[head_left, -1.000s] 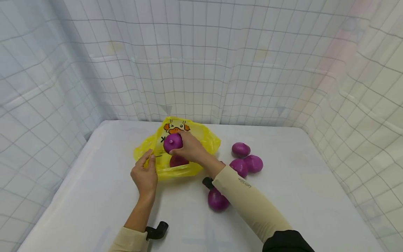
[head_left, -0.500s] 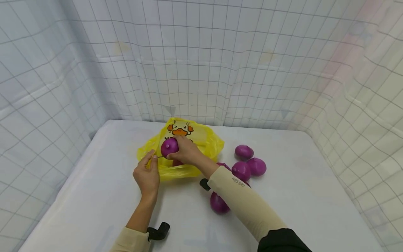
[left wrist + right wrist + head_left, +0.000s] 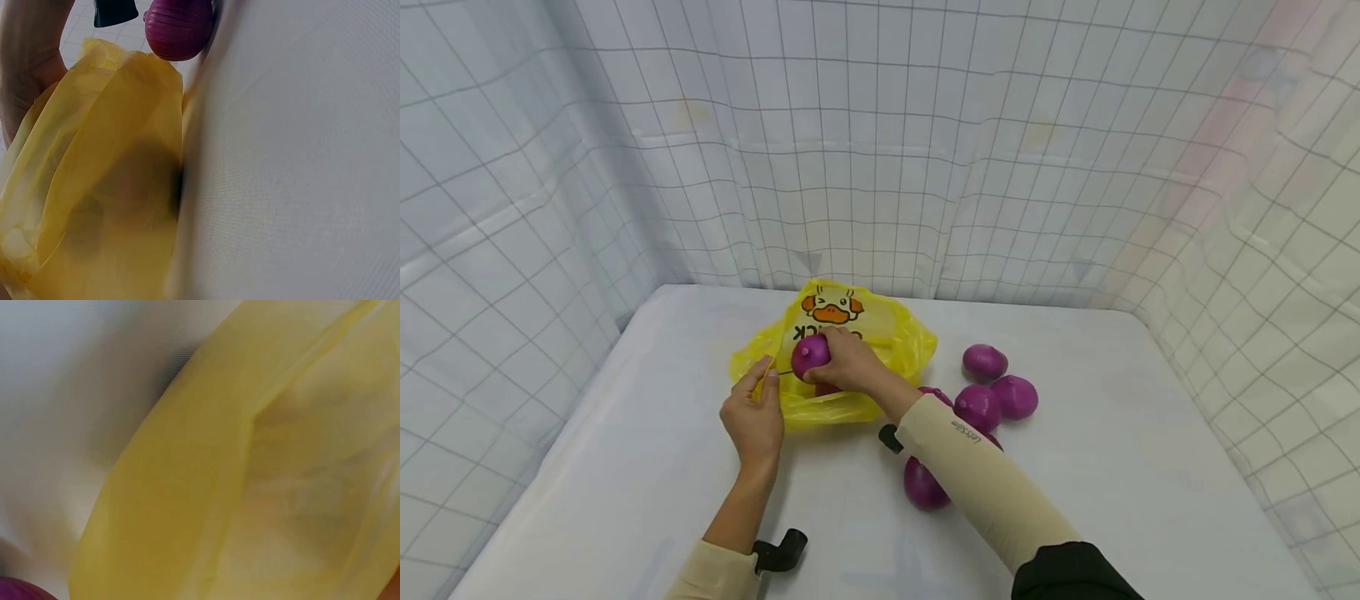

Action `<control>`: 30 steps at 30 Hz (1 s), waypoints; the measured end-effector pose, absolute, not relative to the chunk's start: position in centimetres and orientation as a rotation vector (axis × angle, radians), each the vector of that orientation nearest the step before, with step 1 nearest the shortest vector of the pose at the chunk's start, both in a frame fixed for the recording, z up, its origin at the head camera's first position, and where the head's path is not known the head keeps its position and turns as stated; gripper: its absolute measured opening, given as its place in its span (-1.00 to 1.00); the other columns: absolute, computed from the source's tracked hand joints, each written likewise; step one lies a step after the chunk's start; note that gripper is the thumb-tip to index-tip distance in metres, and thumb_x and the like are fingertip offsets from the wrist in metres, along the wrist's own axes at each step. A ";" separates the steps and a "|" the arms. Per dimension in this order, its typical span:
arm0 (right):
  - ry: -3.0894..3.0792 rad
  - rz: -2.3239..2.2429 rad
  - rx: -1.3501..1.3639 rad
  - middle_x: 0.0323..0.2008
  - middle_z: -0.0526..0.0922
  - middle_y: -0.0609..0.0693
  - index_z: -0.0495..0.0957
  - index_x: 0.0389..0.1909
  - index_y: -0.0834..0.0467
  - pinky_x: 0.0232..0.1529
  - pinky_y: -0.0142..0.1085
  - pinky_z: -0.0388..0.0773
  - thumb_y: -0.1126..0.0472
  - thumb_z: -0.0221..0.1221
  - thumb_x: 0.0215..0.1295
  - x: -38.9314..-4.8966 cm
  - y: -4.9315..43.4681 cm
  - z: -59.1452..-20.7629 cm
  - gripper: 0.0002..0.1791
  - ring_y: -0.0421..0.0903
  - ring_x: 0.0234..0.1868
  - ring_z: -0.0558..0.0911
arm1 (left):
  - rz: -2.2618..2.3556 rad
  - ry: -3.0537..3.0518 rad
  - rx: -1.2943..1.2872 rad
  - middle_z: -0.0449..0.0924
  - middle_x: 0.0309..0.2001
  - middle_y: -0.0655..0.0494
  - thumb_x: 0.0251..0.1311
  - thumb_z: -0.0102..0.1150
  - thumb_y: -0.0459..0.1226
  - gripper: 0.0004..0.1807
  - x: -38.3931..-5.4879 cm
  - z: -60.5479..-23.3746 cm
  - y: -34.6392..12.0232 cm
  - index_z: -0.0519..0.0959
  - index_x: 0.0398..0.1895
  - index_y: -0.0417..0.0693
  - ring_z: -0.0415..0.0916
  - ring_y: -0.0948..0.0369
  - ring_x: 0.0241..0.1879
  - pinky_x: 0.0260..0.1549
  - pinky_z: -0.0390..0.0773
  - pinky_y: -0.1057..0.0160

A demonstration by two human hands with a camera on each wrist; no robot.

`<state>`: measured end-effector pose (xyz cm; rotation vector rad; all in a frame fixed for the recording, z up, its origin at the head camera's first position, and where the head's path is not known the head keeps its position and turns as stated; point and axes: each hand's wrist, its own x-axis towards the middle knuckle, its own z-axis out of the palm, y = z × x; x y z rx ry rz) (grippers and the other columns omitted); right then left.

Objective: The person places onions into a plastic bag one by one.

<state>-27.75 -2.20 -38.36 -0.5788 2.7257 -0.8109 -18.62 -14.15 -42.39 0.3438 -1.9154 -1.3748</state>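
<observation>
Cloth walls: white cloth (image 3: 880, 167) with thin dark squares stands past the far edge and along both sides of the tabletop.
Tabletop: a white tabletop (image 3: 1112, 467) lies under it all.
Right sleeve: a tan sleeve (image 3: 985, 475) reaches in from the near side, with a black cuff (image 3: 1071, 571) at its low end.
Bag: a thin yellow bag (image 3: 895, 325) lies by the tabletop's far edge, left of its middle. Its mouth is open toward the person, and a duck face (image 3: 832, 307) is on it.
Left hand: the left hand (image 3: 756, 421) pinches the left rim of the bag with finger and thumb.
Right hand: the right hand (image 3: 850, 362) is over the bag's mouth, its fingers and thumb round one purple onion.
Held onion: this purple onion (image 3: 810, 357) sits in the right hand's grip, just beside the left hand.
Loose onions: more purple onions (image 3: 985, 361) lie right of the bag, between it and the tabletop's right edge; the right sleeve hides some.
Thing in the bag: a dark red bit (image 3: 826, 389) shows low in the bag, mostly hidden.
Wrist bits: a small black piece (image 3: 782, 551) sticks out from the left wrist, and another (image 3: 891, 438) from the right.
</observation>
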 end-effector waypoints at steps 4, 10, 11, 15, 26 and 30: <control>2.731 -0.775 -0.588 0.23 0.42 0.06 0.19 0.36 0.11 0.21 -0.20 0.50 -0.07 0.32 0.09 -27.8 -2.1 -38.3 -0.15 -0.03 0.18 0.46 | -1.374 -1.917 0.351 0.64 0.01 -0.09 0.22 0.15 -0.37 -0.74 -18.7 -42.3 -14.1 0.63 -0.03 -0.22 0.52 0.06 0.15 0.21 0.44 0.12; 2.754 -0.742 -0.619 0.35 0.34 0.07 0.17 0.39 0.11 0.37 -0.15 0.31 -0.09 0.29 0.11 -27.6 -1.7 -38.1 -0.13 0.00 0.35 0.35 | -1.394 -1.904 0.354 0.63 0.01 -0.12 0.21 0.14 -0.39 -0.74 -18.8 -42.3 -14.1 0.63 -0.05 -0.25 0.52 0.02 0.15 0.21 0.44 0.11; 2.758 -0.761 -0.634 0.34 0.35 0.07 0.18 0.39 0.13 0.37 -0.15 0.32 -0.08 0.29 0.11 -27.5 -1.6 -38.0 -0.14 0.00 0.34 0.36 | -1.394 -1.898 0.354 0.64 0.00 -0.13 0.21 0.15 -0.39 -0.75 -18.8 -42.3 -14.1 0.63 -0.06 -0.26 0.52 0.01 0.15 0.21 0.44 0.11; 2.784 -0.836 -0.671 0.30 0.40 0.07 0.21 0.37 0.14 0.34 -0.18 0.36 -0.07 0.29 0.12 -27.2 -1.1 -37.5 -0.17 -0.02 0.29 0.41 | -1.392 -1.883 0.359 0.64 -0.01 -0.15 0.19 0.15 -0.40 -0.75 -18.8 -42.2 -14.4 0.64 -0.08 -0.27 0.52 0.01 0.15 0.22 0.43 0.10; 2.790 -1.042 -0.662 0.22 0.46 0.02 0.23 0.36 0.08 0.24 -0.18 0.46 -0.07 0.30 0.11 -25.4 2.0 -35.2 -0.19 -0.06 0.18 0.49 | -1.385 -1.891 0.380 0.64 0.00 -0.10 0.20 0.15 -0.40 -0.75 -18.8 -42.2 -14.3 0.64 -0.06 -0.24 0.53 0.07 0.15 0.20 0.44 0.13; 2.801 -1.093 -0.686 0.28 0.40 0.00 0.19 0.39 0.05 0.29 -0.15 0.42 -0.05 0.29 0.13 -24.7 3.3 -34.5 -0.17 -0.04 0.25 0.44 | -1.391 -1.888 0.379 0.64 0.00 -0.11 0.20 0.14 -0.40 -0.75 -18.7 -42.2 -14.3 0.64 -0.06 -0.24 0.52 0.05 0.15 0.20 0.45 0.15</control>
